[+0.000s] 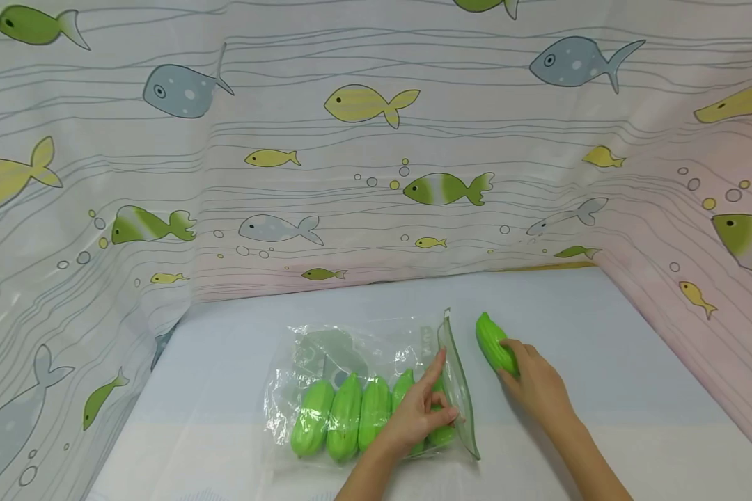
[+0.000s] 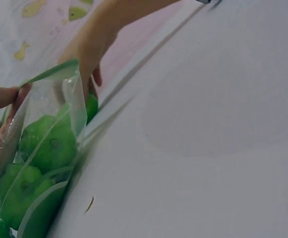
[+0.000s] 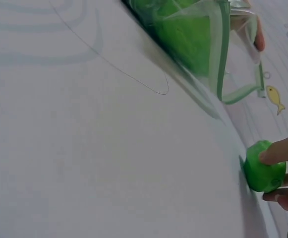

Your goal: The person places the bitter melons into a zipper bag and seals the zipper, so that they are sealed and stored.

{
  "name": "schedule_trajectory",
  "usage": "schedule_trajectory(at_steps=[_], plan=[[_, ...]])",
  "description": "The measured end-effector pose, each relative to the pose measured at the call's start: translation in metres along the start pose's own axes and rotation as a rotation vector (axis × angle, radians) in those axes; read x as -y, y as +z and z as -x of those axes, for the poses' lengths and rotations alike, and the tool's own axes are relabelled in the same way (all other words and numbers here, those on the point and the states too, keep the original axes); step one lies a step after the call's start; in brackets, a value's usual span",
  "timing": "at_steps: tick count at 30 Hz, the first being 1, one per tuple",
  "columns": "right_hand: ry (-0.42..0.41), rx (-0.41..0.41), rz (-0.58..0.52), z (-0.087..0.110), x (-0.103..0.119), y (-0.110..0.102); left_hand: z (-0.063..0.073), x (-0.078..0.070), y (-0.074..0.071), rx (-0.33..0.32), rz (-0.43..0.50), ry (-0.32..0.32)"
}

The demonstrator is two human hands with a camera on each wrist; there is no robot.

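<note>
A clear zip bag [image 1: 388, 348] lies on the table with several bright green, ridged gourds [image 1: 345, 424] side by side in it. Its green-edged mouth [image 1: 466, 390] faces right and stands open. My left hand [image 1: 410, 417] is at that mouth, index finger stretched along the rim; in the left wrist view its thumb and fingers [image 2: 20, 96] hold the upper edge raised. Right of the bag, another green gourd [image 1: 490, 339] lies on the table, tip pointing away. My right hand [image 1: 542, 386] grips its near end, thumb on one side and fingers on the other [image 3: 282, 151].
The pale table [image 1: 608, 327] extends around the bag. A fish-patterned curtain [image 1: 363, 174] encloses its back and both sides. In the left wrist view a small brown speck [image 2: 89, 204] lies on the table, and in the right wrist view a thin hair [image 3: 129, 75].
</note>
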State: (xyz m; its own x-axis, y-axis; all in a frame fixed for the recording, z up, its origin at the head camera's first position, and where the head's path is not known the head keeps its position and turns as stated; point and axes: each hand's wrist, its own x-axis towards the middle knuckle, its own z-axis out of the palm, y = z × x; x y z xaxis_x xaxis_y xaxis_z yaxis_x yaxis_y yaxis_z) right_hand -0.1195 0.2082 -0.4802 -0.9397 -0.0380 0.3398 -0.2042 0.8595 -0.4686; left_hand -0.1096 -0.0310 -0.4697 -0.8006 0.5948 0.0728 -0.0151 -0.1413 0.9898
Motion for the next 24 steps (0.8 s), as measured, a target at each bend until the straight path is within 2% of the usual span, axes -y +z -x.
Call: schedule_trajectory(at_steps=[7,11,17,24], plan=[[-0.029,-0.011,-0.055,0.011,-0.002,-0.006,0.0,-0.002,0.001,0.001,0.007,0.0],[-0.043,-0.056,-0.089,0.018,0.002,-0.01,0.001,-0.002,0.001,0.001,0.006,0.0],[-0.105,-0.144,-0.068,0.024,0.008,-0.018,0.001,-0.003,0.002,-0.001,0.005,-0.006],[-0.095,-0.16,-0.074,0.028,0.02,-0.025,0.001,-0.005,0.003,-0.008,0.01,-0.018]])
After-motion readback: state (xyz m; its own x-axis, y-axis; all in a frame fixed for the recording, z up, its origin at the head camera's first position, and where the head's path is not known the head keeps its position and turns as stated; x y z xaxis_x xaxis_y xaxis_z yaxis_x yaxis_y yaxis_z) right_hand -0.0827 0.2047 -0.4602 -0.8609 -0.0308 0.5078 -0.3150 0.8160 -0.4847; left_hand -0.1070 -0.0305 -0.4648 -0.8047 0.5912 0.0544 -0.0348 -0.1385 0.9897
